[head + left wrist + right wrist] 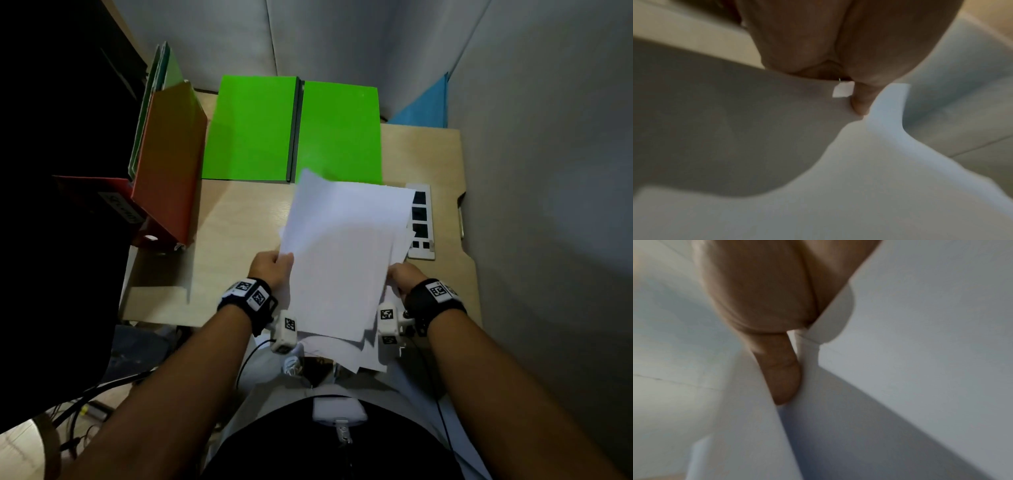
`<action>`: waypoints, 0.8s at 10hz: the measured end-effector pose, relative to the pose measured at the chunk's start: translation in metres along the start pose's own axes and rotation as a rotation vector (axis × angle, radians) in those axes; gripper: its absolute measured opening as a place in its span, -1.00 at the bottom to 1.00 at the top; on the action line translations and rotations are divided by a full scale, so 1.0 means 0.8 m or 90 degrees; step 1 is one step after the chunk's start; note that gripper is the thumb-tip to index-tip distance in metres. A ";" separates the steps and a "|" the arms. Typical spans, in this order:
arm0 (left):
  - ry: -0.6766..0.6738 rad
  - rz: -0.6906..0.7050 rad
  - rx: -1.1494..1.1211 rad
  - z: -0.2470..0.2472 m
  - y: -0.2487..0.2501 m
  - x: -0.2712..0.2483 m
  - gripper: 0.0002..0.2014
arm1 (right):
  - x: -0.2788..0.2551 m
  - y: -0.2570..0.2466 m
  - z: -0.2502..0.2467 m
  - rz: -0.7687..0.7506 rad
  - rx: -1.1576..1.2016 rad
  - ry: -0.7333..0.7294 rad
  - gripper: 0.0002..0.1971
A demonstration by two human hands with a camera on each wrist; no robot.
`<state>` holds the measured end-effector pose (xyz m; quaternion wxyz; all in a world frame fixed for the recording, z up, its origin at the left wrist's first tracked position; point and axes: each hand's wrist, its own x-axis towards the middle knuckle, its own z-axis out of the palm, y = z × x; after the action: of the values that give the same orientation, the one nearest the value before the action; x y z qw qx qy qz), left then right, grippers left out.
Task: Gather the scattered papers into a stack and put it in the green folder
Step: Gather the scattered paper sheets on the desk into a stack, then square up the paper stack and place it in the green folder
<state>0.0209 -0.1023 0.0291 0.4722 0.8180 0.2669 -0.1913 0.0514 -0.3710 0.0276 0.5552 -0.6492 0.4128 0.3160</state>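
Note:
A loose stack of white papers (339, 253) is lifted above the desk's near edge, sheets fanned and uneven. My left hand (274, 269) grips its left edge, and my right hand (402, 274) grips its right edge. The left wrist view is blurred and shows the left hand (849, 53) against the paper (859, 186). In the right wrist view the right hand (774, 331) has a finger tucked among the sheets (838, 426). The green folder (291, 130) lies open and flat at the back of the desk, beyond the papers.
An orange binder (168, 164) stands at the left with more folders (156, 102) behind it. A white strip with black squares (421, 222) lies right of the papers. Grey partition walls (531, 137) close in the wooden desk (233, 219) at the back and right.

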 end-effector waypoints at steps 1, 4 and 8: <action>0.001 -0.073 0.022 0.020 -0.034 0.010 -0.69 | 0.003 0.000 0.007 0.063 0.026 0.029 -0.56; -0.013 -0.004 0.166 0.049 -0.035 0.007 -0.66 | 0.026 0.019 0.020 0.012 0.007 -0.024 0.00; -0.027 -0.061 -0.179 0.006 -0.043 0.028 -0.07 | -0.037 -0.034 0.000 -0.354 -0.198 -0.053 -0.45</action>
<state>0.0169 -0.0868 -0.0092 0.5781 0.7259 0.3199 -0.1913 0.0621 -0.3646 0.0662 0.5309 -0.8007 0.1436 0.2376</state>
